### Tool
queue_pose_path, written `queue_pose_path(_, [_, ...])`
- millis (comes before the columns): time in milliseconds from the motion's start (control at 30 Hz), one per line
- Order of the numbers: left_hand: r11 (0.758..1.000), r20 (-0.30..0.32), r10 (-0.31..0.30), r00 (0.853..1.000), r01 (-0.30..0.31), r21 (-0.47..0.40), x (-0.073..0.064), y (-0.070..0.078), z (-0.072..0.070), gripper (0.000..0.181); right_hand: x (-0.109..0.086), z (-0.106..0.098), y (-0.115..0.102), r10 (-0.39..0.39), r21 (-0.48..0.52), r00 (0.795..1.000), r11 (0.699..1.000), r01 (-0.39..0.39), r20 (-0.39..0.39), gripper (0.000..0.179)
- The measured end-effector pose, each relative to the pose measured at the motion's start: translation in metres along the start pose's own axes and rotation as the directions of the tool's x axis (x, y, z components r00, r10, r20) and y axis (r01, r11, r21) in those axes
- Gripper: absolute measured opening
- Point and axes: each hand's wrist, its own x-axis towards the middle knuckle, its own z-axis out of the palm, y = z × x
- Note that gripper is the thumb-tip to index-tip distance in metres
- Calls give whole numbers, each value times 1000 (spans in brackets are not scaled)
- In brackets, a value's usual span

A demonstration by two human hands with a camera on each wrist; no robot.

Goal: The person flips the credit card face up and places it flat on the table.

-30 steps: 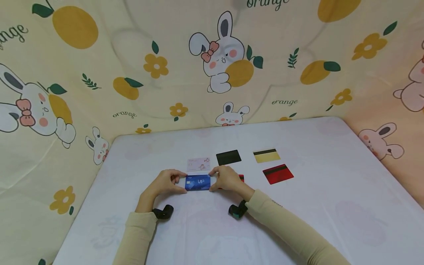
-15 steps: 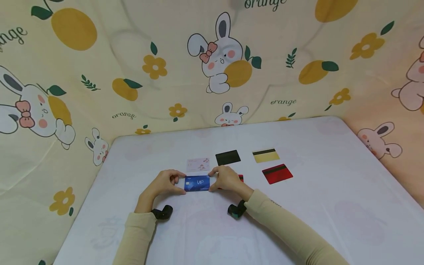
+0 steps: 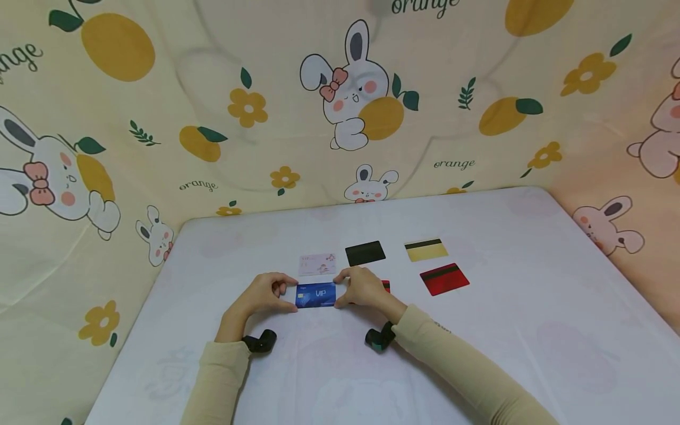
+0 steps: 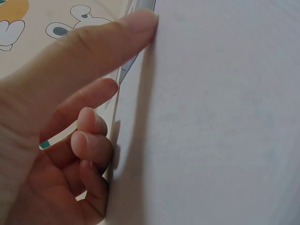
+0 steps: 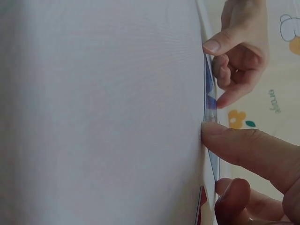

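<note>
A blue card with "VIP" printed on it lies flat on the white-covered table, in front of a pale pink card. My left hand holds its left end between thumb and index finger, at the corners. Thumb and index finger of my right hand hold the right end the same way. Seen almost edge-on in the right wrist view, the blue card runs between both hands. Beneath my right hand, a red card is mostly hidden.
Beyond the right hand lie a black card, a gold card with a dark stripe, and another red card. A printed cloth with rabbits and oranges hangs behind the table.
The head view has shifted very slightly. Both hands and the blue card stay in place.
</note>
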Motion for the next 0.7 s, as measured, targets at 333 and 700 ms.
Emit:
queue_pose_path(333, [999,11,-37,999,37,-38,-2,-2,-1,54,0,-1,4,-80,4,997,997,80,20,53])
queue_pose_path(700, [998,-15,51,999,-51,-37,1,9,-1,48,4,-15,20,-265,112,964,959,261,22,38])
